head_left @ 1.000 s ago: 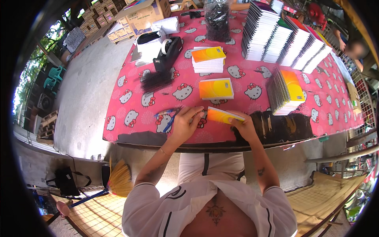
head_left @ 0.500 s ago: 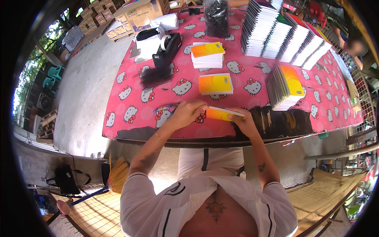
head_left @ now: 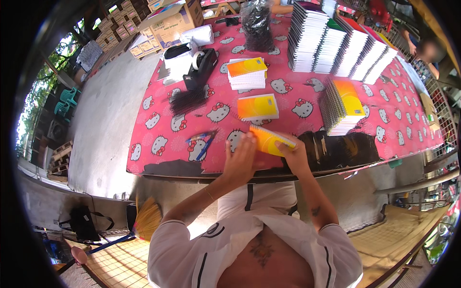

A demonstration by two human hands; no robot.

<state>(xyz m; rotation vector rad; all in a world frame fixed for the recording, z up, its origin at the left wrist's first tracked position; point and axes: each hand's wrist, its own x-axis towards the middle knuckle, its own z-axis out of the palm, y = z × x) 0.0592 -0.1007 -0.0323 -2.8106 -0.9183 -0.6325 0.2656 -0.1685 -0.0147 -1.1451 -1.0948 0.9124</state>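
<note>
A small notebook [head_left: 270,142] with an orange-and-yellow cover is tilted over the table's near edge. My right hand [head_left: 296,156] grips its right end, thumb on the cover. Against the left end, my left hand [head_left: 241,157] lies with its fingers stretched out straight. Just beyond are another orange-yellow notebook [head_left: 258,107] lying flat and a small pile of punched white pages with a matching cover [head_left: 247,73]. Black binding coils [head_left: 187,102] lie to the left. Blue pen-like tools [head_left: 205,145] rest left of my left hand.
Spiral-bound notebooks [head_left: 342,108] form a stack at right, with taller stacks [head_left: 307,41] behind. A black tape dispenser [head_left: 200,69], a clear bag of black coils [head_left: 257,26] and a cardboard box [head_left: 175,24] stand farther back. Another person's arm [head_left: 410,44] shows at far right.
My left hand has gone from bent fingers at the notebook's upper left corner to stretched fingers along its left end. The notebook has turned so more of its cover shows.
</note>
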